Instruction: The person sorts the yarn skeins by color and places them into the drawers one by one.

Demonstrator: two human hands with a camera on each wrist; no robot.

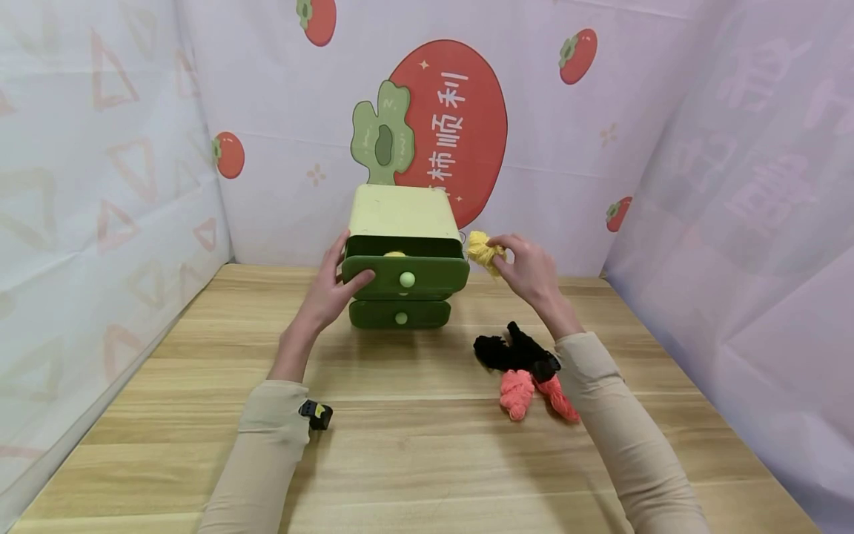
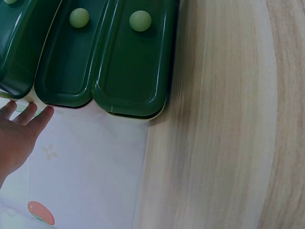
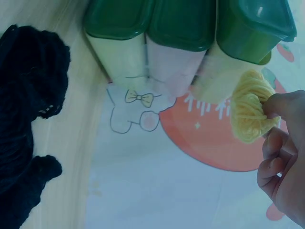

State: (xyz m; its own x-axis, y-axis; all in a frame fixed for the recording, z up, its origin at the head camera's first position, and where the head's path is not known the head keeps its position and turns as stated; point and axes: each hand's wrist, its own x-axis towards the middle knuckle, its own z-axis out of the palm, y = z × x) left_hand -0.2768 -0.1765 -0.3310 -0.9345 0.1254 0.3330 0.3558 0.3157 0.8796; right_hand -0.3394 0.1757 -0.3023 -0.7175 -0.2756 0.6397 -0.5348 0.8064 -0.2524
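A small drawer cabinet (image 1: 403, 211) with a pale top stands on the table, its green top drawer (image 1: 434, 276) pulled out. Something yellow (image 1: 395, 254) peeks over that drawer's front. My left hand (image 1: 333, 285) is at the cabinet's left side, thumb against the drawer front; in the left wrist view its fingers (image 2: 38, 119) reach straight along the side. To the right of the drawer, above the table, my right hand (image 1: 530, 271) pinches a small skein of yellow yarn (image 1: 482, 251) between thumb and fingers. The skein (image 3: 250, 107) also shows in the right wrist view.
Black yarn skeins (image 1: 514, 350) lie on the table right of the cabinet, below the right forearm. Two coral-pink skeins (image 1: 517, 394) are just in front of them. The lower drawer (image 1: 373, 315) is pushed in. A tomato-printed cloth (image 1: 287, 96) hangs behind and at both sides.
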